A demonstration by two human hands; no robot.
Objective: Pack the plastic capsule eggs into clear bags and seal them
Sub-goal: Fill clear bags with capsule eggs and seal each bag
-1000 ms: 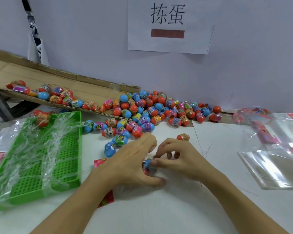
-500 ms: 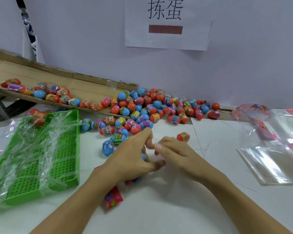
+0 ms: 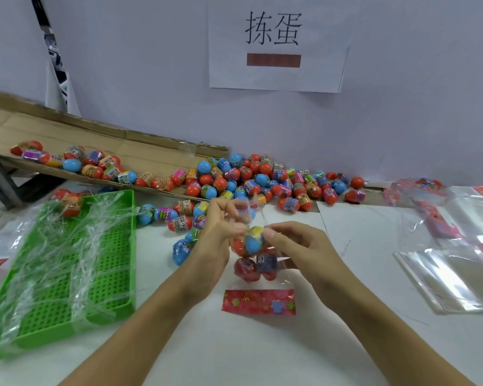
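The worktop (image 3: 262,352) carries a green tray (image 3: 67,274) left of the hands, spare bags (image 3: 452,277) to their right, and loose eggs (image 3: 251,179) beyond them. Between the hands hangs a clear bag (image 3: 258,266) holding several eggs. The left hand (image 3: 218,232) and right hand (image 3: 299,243) pinch its top.

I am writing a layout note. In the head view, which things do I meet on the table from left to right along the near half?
green tray → left hand → clear bag with eggs → right hand → stack of empty clear bags
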